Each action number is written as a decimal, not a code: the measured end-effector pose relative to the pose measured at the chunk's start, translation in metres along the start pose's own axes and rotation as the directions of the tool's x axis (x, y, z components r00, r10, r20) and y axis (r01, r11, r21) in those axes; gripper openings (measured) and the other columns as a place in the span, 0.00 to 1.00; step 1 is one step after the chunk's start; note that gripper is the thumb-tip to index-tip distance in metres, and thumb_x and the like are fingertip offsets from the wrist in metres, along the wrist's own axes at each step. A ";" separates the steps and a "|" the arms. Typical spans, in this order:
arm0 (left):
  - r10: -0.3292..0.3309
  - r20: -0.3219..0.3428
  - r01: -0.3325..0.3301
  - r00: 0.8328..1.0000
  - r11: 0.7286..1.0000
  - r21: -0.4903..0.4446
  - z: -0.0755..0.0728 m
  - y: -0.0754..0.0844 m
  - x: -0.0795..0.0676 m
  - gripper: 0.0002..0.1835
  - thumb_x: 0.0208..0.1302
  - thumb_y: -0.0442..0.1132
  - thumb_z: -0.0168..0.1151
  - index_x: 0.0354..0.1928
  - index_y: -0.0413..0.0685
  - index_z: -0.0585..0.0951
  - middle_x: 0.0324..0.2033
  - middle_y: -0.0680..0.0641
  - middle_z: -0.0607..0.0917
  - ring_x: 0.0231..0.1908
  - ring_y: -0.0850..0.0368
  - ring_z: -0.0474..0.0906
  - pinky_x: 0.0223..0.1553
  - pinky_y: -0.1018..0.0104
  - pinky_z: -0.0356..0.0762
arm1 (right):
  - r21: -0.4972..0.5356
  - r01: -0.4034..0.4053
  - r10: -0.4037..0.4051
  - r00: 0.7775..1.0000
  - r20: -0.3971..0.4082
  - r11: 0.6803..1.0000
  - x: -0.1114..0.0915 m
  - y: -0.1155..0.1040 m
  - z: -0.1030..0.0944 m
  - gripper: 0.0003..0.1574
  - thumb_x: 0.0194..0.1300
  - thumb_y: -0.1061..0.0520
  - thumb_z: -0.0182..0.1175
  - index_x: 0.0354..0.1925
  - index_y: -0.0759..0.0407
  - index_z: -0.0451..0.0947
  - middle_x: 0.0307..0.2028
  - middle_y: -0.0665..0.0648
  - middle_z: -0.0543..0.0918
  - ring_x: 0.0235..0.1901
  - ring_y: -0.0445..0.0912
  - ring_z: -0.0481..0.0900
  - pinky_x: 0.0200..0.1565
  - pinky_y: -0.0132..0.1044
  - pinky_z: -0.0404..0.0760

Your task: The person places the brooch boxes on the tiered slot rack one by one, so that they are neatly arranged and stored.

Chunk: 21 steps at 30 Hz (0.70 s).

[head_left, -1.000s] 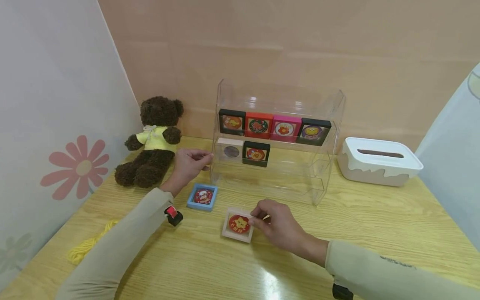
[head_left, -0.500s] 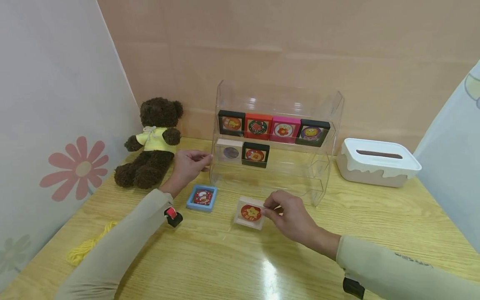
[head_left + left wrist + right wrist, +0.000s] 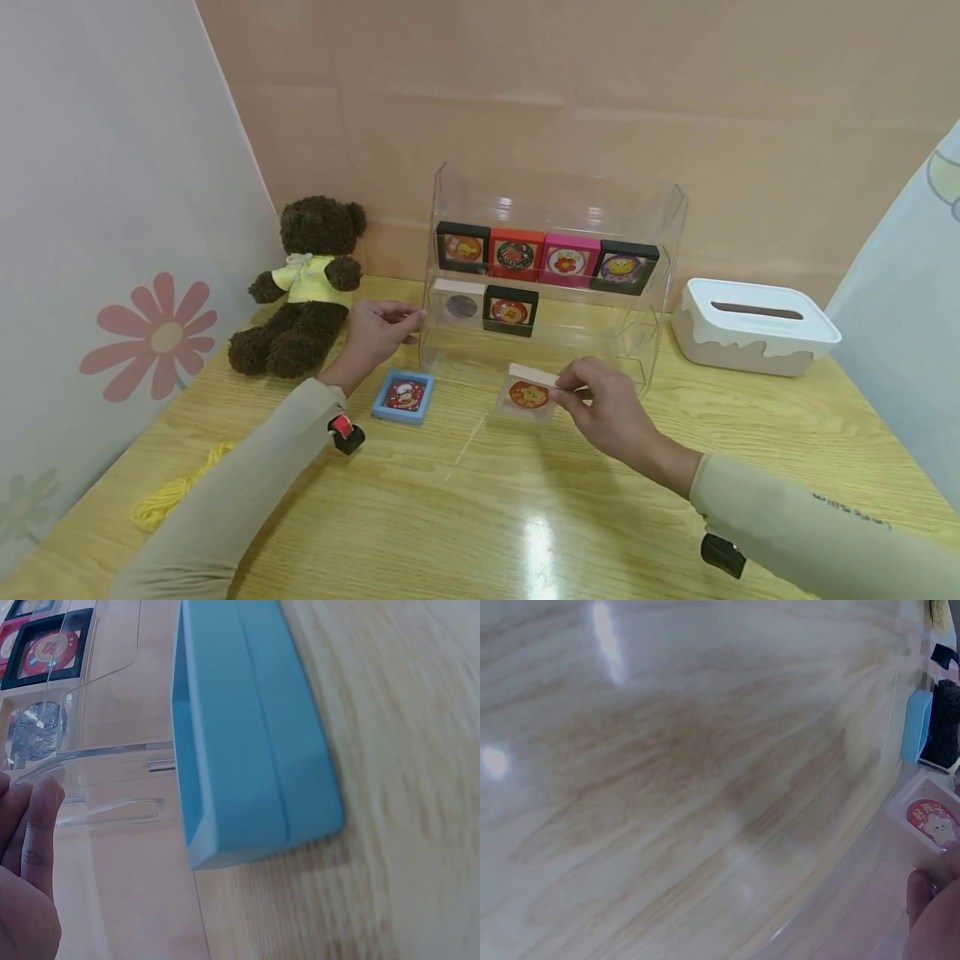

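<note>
In the head view my left hand (image 3: 381,332) pinches the left side edge of a clear acrylic display rack (image 3: 555,204). My right hand (image 3: 609,408) grips a pale pink square display frame (image 3: 529,394) by its right edge. Inside it is a red disc with a yellow star. The frame is raised off the table and tilted, just in front of the rack's lower right part. A blue frame (image 3: 403,396) with a red picture lies on the table near my left wrist, and its blue side (image 3: 247,735) looms large in the left wrist view.
The rack's upper tier holds several frames, among them a red one (image 3: 516,254). Below stand a pale frame (image 3: 459,302) and a black frame (image 3: 511,311). A teddy bear (image 3: 318,279) sits left, a tissue box (image 3: 757,327) right. Yellow yarn (image 3: 176,496) lies front left.
My right hand has lifted the pale pink frame off the table and carried it right and away toward the rack, tilting it. My left hand has stayed at the rack's edge.
</note>
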<state>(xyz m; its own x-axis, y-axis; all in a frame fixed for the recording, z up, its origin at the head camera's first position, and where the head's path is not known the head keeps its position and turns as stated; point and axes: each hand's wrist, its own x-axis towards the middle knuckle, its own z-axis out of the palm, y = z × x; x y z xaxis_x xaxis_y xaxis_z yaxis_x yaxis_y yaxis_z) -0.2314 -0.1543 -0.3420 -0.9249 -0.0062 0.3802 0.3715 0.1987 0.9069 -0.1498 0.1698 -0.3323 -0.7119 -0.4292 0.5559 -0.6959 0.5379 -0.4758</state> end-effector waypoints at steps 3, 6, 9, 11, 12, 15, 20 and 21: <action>0.006 -0.001 -0.006 1.000 1.000 0.002 0.000 0.000 0.000 0.10 0.60 0.34 0.66 0.36 0.30 0.85 0.29 0.37 0.85 0.23 0.55 0.83 0.25 0.60 0.85 | -0.024 0.005 -0.005 1.000 -0.011 1.000 0.003 0.004 -0.004 0.11 0.53 0.70 0.69 0.28 0.59 0.78 0.29 0.49 0.78 0.29 0.41 0.80 0.31 0.29 0.84; 0.007 -0.001 -0.007 1.000 1.000 0.005 0.000 0.000 -0.001 0.10 0.60 0.34 0.66 0.36 0.30 0.85 0.29 0.37 0.85 0.23 0.55 0.83 0.25 0.60 0.85 | -0.046 0.007 -0.008 1.000 -0.022 0.999 0.006 0.007 -0.008 0.11 0.53 0.71 0.69 0.28 0.59 0.78 0.29 0.49 0.78 0.29 0.42 0.80 0.31 0.31 0.85; 0.005 0.001 -0.005 1.000 1.000 0.006 0.000 0.000 -0.001 0.10 0.60 0.34 0.66 0.36 0.30 0.85 0.28 0.37 0.85 0.24 0.54 0.83 0.25 0.60 0.85 | -0.070 0.009 -0.011 0.999 -0.035 0.998 0.010 0.010 -0.013 0.11 0.53 0.71 0.68 0.28 0.59 0.78 0.29 0.50 0.79 0.29 0.42 0.80 0.31 0.32 0.85; 0.003 0.001 -0.003 1.000 1.000 0.003 0.000 0.001 -0.001 0.10 0.60 0.34 0.66 0.36 0.29 0.85 0.28 0.37 0.85 0.24 0.54 0.84 0.25 0.60 0.85 | -0.083 0.012 -0.016 0.999 -0.040 0.996 0.012 0.012 -0.016 0.11 0.53 0.71 0.68 0.28 0.59 0.78 0.30 0.51 0.79 0.30 0.43 0.80 0.32 0.34 0.85; 0.001 0.001 -0.001 1.000 1.000 0.001 0.000 0.001 -0.001 0.10 0.60 0.34 0.66 0.36 0.29 0.85 0.29 0.37 0.85 0.24 0.54 0.84 0.26 0.60 0.85 | -0.090 0.014 -0.018 0.999 -0.045 0.996 0.013 0.013 -0.018 0.11 0.53 0.71 0.68 0.28 0.60 0.78 0.30 0.51 0.80 0.30 0.44 0.80 0.32 0.34 0.86; -0.012 0.000 0.012 1.000 1.000 0.001 -0.001 0.000 0.000 0.10 0.60 0.34 0.66 0.36 0.30 0.85 0.29 0.37 0.85 0.24 0.54 0.84 0.26 0.60 0.85 | -0.111 0.013 -0.019 0.998 -0.054 0.994 0.016 0.016 -0.023 0.09 0.54 0.71 0.67 0.29 0.61 0.78 0.31 0.53 0.80 0.31 0.46 0.81 0.32 0.36 0.86; -0.031 -0.001 0.031 1.000 1.000 0.002 0.000 -0.001 0.000 0.10 0.60 0.35 0.66 0.36 0.30 0.85 0.29 0.37 0.85 0.24 0.53 0.84 0.26 0.60 0.85 | -0.147 0.004 -0.014 0.998 -0.069 0.989 0.021 0.020 -0.030 0.08 0.55 0.71 0.67 0.30 0.63 0.78 0.33 0.56 0.81 0.31 0.48 0.81 0.32 0.40 0.86; -0.033 -0.002 0.033 0.999 0.999 0.005 0.000 -0.001 0.000 0.10 0.60 0.35 0.66 0.37 0.31 0.86 0.29 0.37 0.85 0.24 0.53 0.84 0.26 0.60 0.85 | -0.153 0.002 -0.013 0.997 -0.070 0.988 0.023 0.020 -0.031 0.08 0.55 0.71 0.67 0.31 0.63 0.78 0.33 0.56 0.81 0.31 0.48 0.81 0.32 0.41 0.86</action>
<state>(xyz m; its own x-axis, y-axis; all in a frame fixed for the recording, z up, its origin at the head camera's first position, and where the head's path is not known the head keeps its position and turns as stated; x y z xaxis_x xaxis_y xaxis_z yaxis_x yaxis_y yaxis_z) -0.2312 -0.1546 -0.3426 -0.9366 -0.0148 0.3502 0.3401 0.2033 0.9182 -0.1769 0.1934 -0.3081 -0.6947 -0.3842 0.6081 -0.6745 0.6416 -0.3651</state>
